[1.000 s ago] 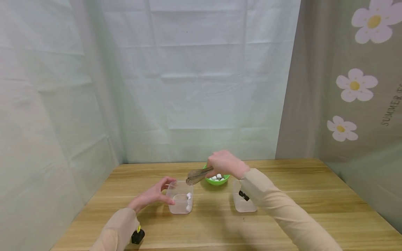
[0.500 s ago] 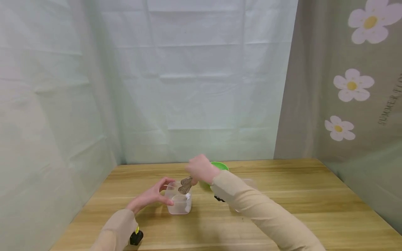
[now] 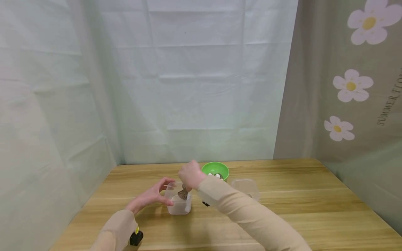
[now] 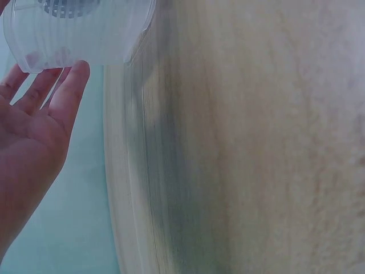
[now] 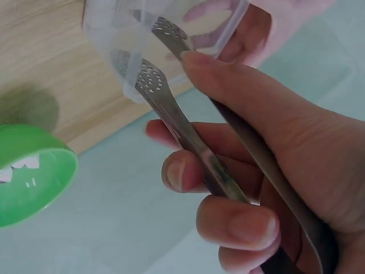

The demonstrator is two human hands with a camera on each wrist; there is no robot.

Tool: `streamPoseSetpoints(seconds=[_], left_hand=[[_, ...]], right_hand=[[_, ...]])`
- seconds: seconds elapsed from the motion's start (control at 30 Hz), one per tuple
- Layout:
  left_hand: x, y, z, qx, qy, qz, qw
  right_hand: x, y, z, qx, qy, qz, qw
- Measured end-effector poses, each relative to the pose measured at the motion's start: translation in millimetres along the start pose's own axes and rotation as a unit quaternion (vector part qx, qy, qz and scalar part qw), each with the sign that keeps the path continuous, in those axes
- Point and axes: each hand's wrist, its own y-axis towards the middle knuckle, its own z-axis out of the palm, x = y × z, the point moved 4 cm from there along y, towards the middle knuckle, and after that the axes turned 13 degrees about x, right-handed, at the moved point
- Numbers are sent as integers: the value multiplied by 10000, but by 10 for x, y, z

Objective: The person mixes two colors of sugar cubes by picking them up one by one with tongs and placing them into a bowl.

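Observation:
In the head view my left hand (image 3: 154, 194) holds a clear plastic container (image 3: 179, 210) by its left side, thumb in front and fingers behind. My right hand (image 3: 191, 175) grips metal tongs (image 5: 181, 127) with perforated, rounded heads. The heads reach in over the container's rim, and in the right wrist view the two arms stand apart with nothing seen between them. From the left wrist, fingertips (image 4: 78, 71) lie against the container's wall. Right of the container, a green bowl (image 3: 215, 165) has small white pieces (image 5: 25, 162) inside, partly hidden by the right sleeve.
A second clear container (image 3: 245, 182) stands to the right, behind the right forearm. Everything is on a wood-grain table (image 3: 295, 202). Pale curtains (image 3: 201, 104) hang behind and at the left, and a flowered one (image 3: 345, 111) at the right.
My right hand has moved left from over the green bowl and lowered the tongs into the container. The bowl is uncovered again. My left hand keeps its hold.

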Motion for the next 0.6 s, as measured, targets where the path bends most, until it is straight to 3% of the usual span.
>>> streamPoseSetpoints(seconds=[0.2,0.4,0.6], left_hand=[[-24,-7,16,-6,-26,-42,10000],[-49,-18,27,-29,-32,-74,10000],[-35,-23,25,-44,-46,-131,9999]], right_hand=[[4,33,54,126,382,-84,9992],[-42,19,77,57,1215,-581,9909],[-67,25,54,-123,705,-377,9967]])
